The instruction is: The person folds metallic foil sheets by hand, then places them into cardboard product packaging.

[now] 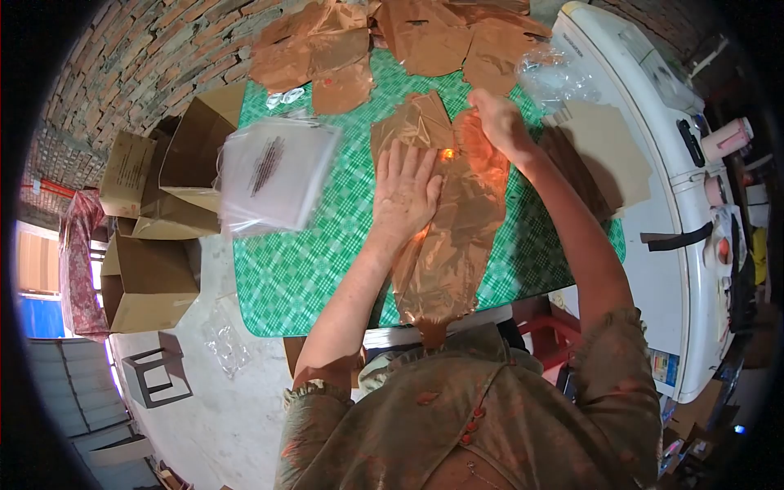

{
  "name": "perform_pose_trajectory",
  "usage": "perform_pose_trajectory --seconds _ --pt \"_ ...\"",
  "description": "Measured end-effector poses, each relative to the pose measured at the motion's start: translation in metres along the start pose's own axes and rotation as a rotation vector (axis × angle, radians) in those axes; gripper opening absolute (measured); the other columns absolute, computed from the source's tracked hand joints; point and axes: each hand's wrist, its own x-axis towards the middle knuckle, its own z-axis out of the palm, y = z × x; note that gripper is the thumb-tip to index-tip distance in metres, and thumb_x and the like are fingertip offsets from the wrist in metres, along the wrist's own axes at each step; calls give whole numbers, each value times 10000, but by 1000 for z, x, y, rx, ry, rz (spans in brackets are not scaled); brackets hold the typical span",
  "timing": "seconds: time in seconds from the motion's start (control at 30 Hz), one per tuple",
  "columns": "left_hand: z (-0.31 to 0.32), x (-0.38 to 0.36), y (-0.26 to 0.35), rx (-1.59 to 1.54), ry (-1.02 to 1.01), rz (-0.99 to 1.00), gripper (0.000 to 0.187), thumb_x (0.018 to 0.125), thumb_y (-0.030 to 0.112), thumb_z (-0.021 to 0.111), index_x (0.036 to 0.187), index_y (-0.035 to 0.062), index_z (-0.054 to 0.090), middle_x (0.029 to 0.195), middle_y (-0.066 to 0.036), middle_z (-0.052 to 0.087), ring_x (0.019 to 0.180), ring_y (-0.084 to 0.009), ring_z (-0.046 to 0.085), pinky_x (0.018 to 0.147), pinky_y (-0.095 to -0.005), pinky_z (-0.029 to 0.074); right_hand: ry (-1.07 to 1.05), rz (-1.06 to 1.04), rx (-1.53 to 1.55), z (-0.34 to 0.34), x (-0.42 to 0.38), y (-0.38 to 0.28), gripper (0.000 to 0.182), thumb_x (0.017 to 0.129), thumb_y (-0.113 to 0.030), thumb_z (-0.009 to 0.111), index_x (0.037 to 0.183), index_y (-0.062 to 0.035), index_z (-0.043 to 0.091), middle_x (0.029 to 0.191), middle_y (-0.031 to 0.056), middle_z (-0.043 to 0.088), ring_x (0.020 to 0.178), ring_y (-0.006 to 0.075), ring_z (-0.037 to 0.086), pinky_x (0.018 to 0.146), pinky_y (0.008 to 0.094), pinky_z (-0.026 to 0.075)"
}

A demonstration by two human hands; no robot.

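Evidently, the brown film (449, 265) is spread lengthwise on the green patterned table (282, 278), beneath and between the two hands. It is pressed down by the left hand (407, 189), which is laid flat with its palm down and its fingers stretched straight and held close together. Farther from the body and to the right of that hand, the film's upper right edge is met by the right hand (500, 126); its fingers are curled in tightly, and the film appears to be held there, though the pinch itself is hidden. A bright orange glint (447, 153) is seen on the film just beside the left fingertips. From the hands, the film is extended back toward the body, where its narrow end is hung over the near table edge.

To the left of the left hand, a stack of clear plastic sleeves (282, 175) is placed, and open cardboard boxes (153, 282) are grouped farther out past it. Beyond both hands, more brown pieces (318, 53) are spread along the far edge. Beyond the right hand and to its right, crumpled clear plastic (559, 77) is seen, while beige sheets (604, 151) are stacked farther right, near a white surface (645, 261).
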Motion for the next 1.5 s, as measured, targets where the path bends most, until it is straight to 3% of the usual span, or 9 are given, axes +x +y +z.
perform_pose_trajectory --seconds 0.13,0.23,0.43,0.73,0.93,1.1,1.23,1.5 --pt "-2 1 1 4 -16 -9 576 1124 416 382 1598 98 463 1642 -191 445 1581 -430 275 1312 -550 167 -59 -268 -550 19 -27 -3 438 1078 -178 520 1501 -66 534 1515 110 595 1456 343 492 1218 553 344" --pt "-3 1 2 8 -38 -23 591 1123 421 377 1603 85 452 1646 -199 437 1587 -422 267 1315 -543 165 -119 -111 -411 26 -27 -22 500 1086 -241 505 1555 -67 494 1640 94 477 1584 307 310 1284 563 197" --pt "-3 2 1 -5 -35 -35 631 1114 444 385 1598 43 444 1642 -238 425 1590 -420 262 1317 -536 163 -253 -131 -421 31 -7 -23 564 1121 -336 412 1605 -47 392 1668 77 424 1600 317 257 1279 602 153" --pt "-4 0 1 -30 8 -10 622 1092 410 464 1510 -47 515 1568 -305 469 1505 -480 378 1284 -571 232 -335 -98 -379 28 -13 -39 668 1144 -495 309 1702 -133 252 1781 21 216 1648 267 115 1326 571 -4" --pt "3 -2 0 -17 114 27 595 1072 392 514 1464 -53 541 1465 -297 535 1432 -480 444 1266 -581 264 -375 -97 -512 31 -15 -47 689 1142 -534 255 1710 -147 226 1790 12 182 1657 237 70 1334 548 -45" --pt "-1 -1 1 -41 118 36 563 1045 364 565 1428 -49 561 1392 -279 567 1359 -459 494 1251 -584 293 -407 -101 -451 36 -15 -53 709 1138 -551 230 1711 -134 218 1795 14 164 1657 226 75 1332 556 -54" --pt "-1 0 2 -53 124 26 558 1036 353 578 1427 -44 564 1382 -279 573 1358 -453 496 1247 -584 299 -370 -106 -440 40 -18 -61 656 1144 -448 308 1705 -114 241 1785 49 210 1656 234 112 1324 569 -19" --pt "-4 -2 3 -48 102 8 596 1056 389 538 1463 -48 545 1441 -306 550 1417 -473 460 1267 -583 266 -315 -98 -426 30 -20 -62 652 1148 -456 263 1686 -87 280 1777 60 221 1653 228 116 1328 560 -41"
